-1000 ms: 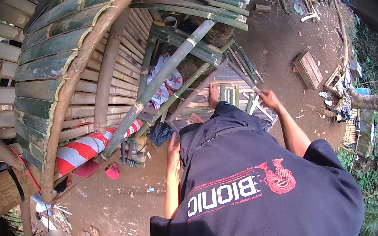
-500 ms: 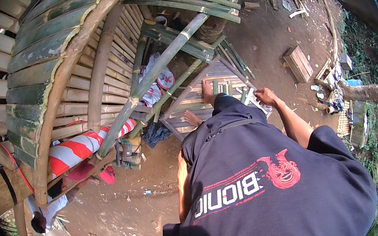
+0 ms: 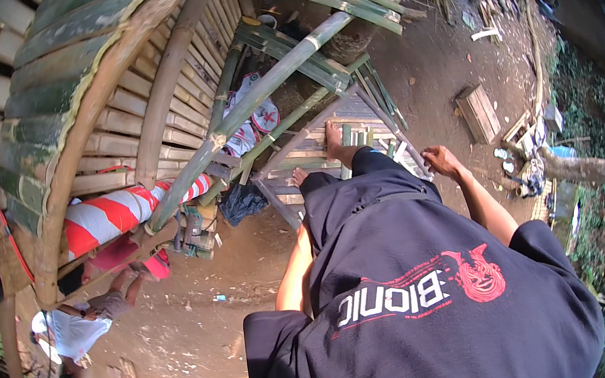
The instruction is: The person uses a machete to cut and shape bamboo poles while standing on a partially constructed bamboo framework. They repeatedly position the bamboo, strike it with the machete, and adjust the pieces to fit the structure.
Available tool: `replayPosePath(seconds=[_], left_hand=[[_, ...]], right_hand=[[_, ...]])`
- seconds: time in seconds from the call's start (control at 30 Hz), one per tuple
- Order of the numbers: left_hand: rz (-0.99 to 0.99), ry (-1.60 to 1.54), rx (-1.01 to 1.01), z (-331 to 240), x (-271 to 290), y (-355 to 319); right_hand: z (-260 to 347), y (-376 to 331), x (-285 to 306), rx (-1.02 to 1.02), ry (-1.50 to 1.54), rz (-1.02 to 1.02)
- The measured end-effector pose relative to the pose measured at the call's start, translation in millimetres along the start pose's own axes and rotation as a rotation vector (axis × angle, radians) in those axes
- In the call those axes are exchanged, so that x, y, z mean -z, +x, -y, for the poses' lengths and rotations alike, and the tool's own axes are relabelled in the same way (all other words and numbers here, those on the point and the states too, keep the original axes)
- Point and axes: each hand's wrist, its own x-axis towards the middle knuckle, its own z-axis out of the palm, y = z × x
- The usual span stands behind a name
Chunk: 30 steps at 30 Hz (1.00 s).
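My right hand (image 3: 440, 160) hangs just beside the right edge of a slatted bamboo platform (image 3: 315, 134). Its fingers are loosely bent and apart, and I see nothing held in them. My left forearm (image 3: 295, 272) runs down along my dark shorts, whose cloth hides the hand itself. Both my bare feet rest on the platform; one foot (image 3: 333, 140) stands farther forward beside short green bamboo pieces (image 3: 354, 135). A long green bamboo pole (image 3: 264, 89) slants past the platform on the left.
A curved bamboo structure (image 3: 116, 68) rises at the left, with red-and-white striped sheeting (image 3: 119, 216) under it. A black plastic bag (image 3: 243, 202) lies near the platform. A wooden box (image 3: 479, 114) sits on the dirt at right. Another person (image 3: 77, 332) is at lower left.
My right hand has drawn slightly right and back from the platform's edge. My torso has shifted a little right, and the person at lower left shows more fully.
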Motion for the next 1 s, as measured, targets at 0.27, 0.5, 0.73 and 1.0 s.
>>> replayPosePath(seconds=[0.27,0.5,0.73,1.0], left_hand=[[-0.068,-0.119,-0.154,-46,-21,74],[-0.073,-0.097,-0.161,-63,-30,98],[-0.066,-0.059,-0.123,-56,-35,98],[-0.051,-0.049,-0.107,-52,-45,106]], right_hand=[[25,-5,20,0.079,-0.031,0.017],[25,0,10,0.139,-0.062,-0.032],[13,-6,-3,0.090,-0.033,-0.032],[11,-5,-9,0.078,-0.005,-0.015]])
